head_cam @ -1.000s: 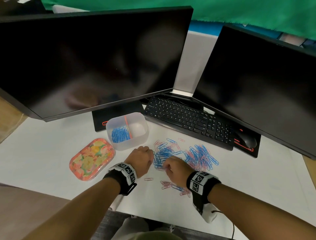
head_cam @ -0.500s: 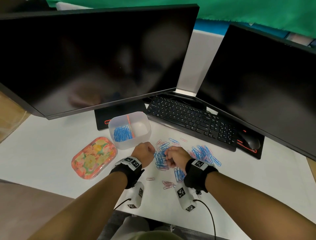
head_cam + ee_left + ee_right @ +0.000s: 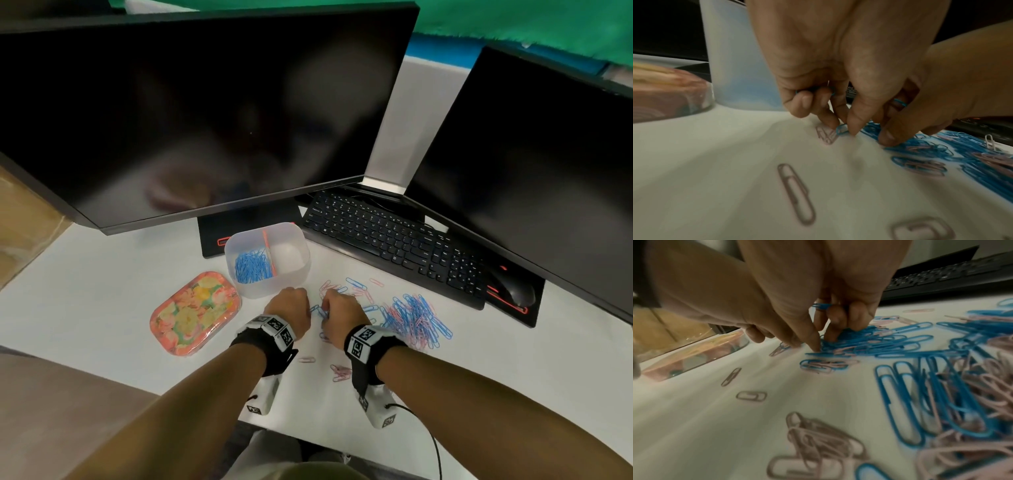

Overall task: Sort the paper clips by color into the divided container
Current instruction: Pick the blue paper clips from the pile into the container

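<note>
One lid (image 3: 195,313), floral, lies left of the container (image 3: 267,260); one container, two compartments split by a pink divider (image 3: 268,251), left compartment holds a heap of blue clips (image 3: 253,269), right compartment's contents cannot be made out. Two monitors (image 3: 205,109) behind the container, one keyboard (image 3: 394,240) and one mouse (image 3: 517,291) to its right. Loose clips too many to count: blue and pink, mixed pile (image 3: 416,317) right of the container, a few pink strays (image 3: 340,371) in front of it toward the person. Surface is a white desk (image 3: 85,291), office corner, green cloth (image 3: 513,20) behind the monitors. Left hand (image 3: 289,310) just in front of the container, fingers curled down, thumb and forefinger pinching a blue clip (image 3: 841,129) at the desk top, more blue wire tucked under the curled fingers (image 3: 807,100). Right hand (image 3: 342,315) just right of the left hand, nearly touching, fingers (image 3: 859,316) curled into the near edge of the blue clips, thumb tip on the desk, a blue clip (image 3: 821,306) caught in the curled fingers. One long pink clip (image 3: 796,194) lies apart on the desk on the near side of the left hand.
</note>
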Action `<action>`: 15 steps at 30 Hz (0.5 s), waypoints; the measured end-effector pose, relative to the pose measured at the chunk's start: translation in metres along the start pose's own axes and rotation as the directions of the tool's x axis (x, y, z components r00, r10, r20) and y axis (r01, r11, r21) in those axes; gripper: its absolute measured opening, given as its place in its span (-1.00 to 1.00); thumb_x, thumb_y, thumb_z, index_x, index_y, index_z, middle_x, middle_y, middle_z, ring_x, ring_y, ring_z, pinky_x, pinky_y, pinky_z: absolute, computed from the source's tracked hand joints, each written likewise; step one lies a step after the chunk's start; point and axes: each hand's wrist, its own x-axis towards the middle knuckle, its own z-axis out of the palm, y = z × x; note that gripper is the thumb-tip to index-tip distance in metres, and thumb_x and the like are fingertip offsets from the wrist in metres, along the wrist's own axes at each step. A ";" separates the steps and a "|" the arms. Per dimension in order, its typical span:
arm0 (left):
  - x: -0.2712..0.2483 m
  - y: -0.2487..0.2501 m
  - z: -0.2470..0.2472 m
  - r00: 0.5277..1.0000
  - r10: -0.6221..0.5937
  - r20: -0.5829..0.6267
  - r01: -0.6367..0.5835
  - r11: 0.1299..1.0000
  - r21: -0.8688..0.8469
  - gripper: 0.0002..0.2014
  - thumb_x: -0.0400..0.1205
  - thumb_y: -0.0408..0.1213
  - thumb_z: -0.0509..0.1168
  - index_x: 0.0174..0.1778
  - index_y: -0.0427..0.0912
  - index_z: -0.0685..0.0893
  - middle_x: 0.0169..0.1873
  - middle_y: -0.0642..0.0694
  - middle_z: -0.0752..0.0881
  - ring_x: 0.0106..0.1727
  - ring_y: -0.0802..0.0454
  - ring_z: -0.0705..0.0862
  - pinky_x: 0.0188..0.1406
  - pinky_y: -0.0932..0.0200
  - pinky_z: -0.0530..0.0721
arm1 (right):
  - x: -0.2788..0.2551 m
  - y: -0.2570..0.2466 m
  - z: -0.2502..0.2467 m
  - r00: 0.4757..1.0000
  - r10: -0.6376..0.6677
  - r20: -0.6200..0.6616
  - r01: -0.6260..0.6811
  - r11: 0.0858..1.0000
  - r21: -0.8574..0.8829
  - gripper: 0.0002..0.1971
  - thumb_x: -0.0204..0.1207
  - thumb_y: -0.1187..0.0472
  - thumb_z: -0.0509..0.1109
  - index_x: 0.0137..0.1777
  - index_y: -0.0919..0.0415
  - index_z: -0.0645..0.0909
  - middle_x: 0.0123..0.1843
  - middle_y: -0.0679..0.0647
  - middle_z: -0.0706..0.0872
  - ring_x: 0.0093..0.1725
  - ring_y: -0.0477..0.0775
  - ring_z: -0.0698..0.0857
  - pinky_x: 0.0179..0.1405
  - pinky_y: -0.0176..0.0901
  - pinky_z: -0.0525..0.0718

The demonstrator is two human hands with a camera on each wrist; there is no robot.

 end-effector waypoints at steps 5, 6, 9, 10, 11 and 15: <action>-0.001 -0.009 -0.003 0.998 -0.010 -0.059 -0.004 0.973 -0.231 -0.81 0.61 -0.33 0.23 0.11 -0.15 0.65 0.00 -0.15 0.76 0.07 -0.11 0.70 0.08 0.17 0.64 | 0.005 0.000 -0.001 0.999 0.026 0.037 -0.026 1.000 -0.005 -0.75 0.43 0.41 0.36 0.09 0.20 0.55 0.07 0.21 0.70 0.02 0.22 0.70 -0.15 -0.18 0.59; -0.002 -0.009 -0.004 0.998 -0.016 -0.060 -0.001 0.963 -0.270 -0.75 0.61 -0.36 0.21 0.19 -0.14 0.63 0.01 -0.16 0.76 0.09 -0.11 0.69 0.09 0.19 0.62 | 0.006 0.001 0.000 0.999 0.023 0.045 -0.023 1.000 -0.006 -0.74 0.44 0.42 0.35 0.10 0.21 0.55 0.08 0.22 0.70 0.03 0.22 0.70 -0.12 -0.16 0.62; -0.003 -0.010 -0.008 0.999 -0.036 -0.029 0.023 0.934 -0.357 -0.65 0.63 -0.41 0.14 0.29 -0.16 0.63 0.13 -0.15 0.71 0.19 -0.13 0.65 0.18 0.18 0.57 | 0.008 0.004 -0.002 0.998 0.007 0.063 -0.007 1.000 -0.001 -0.73 0.46 0.41 0.35 0.15 0.22 0.59 0.13 0.24 0.70 0.08 0.22 0.70 -0.02 -0.12 0.67; -0.004 -0.010 -0.009 0.999 -0.042 -0.005 0.037 0.920 -0.391 -0.65 0.62 -0.42 0.12 0.26 -0.15 0.65 0.12 -0.12 0.69 0.18 -0.11 0.65 0.16 0.20 0.56 | 0.009 0.006 -0.002 0.997 0.003 0.073 -0.003 1.000 0.002 -0.72 0.46 0.40 0.36 0.17 0.23 0.60 0.15 0.24 0.70 0.10 0.22 0.70 0.01 -0.12 0.67; -0.004 -0.010 -0.009 0.999 -0.047 0.021 0.051 0.896 -0.441 -0.67 0.62 -0.42 0.11 0.20 -0.15 0.68 0.06 -0.07 0.68 0.12 -0.08 0.64 0.11 0.23 0.56 | 0.009 0.008 -0.003 0.996 -0.004 0.085 0.003 1.000 0.007 -0.71 0.46 0.39 0.37 0.19 0.23 0.61 0.16 0.24 0.70 0.12 0.22 0.70 0.04 -0.11 0.68; -0.002 -0.009 -0.011 0.981 -0.090 0.171 0.192 0.567 -0.801 -0.71 0.61 -0.54 0.03 -0.30 -0.21 0.59 -0.38 -0.10 0.57 -0.42 -0.05 0.50 -0.49 0.29 0.42 | 0.009 0.014 -0.013 0.994 -0.055 0.093 0.045 0.994 0.104 -0.75 0.50 0.41 0.23 0.08 0.32 0.69 0.13 0.24 0.73 0.12 0.21 0.68 0.07 -0.13 0.66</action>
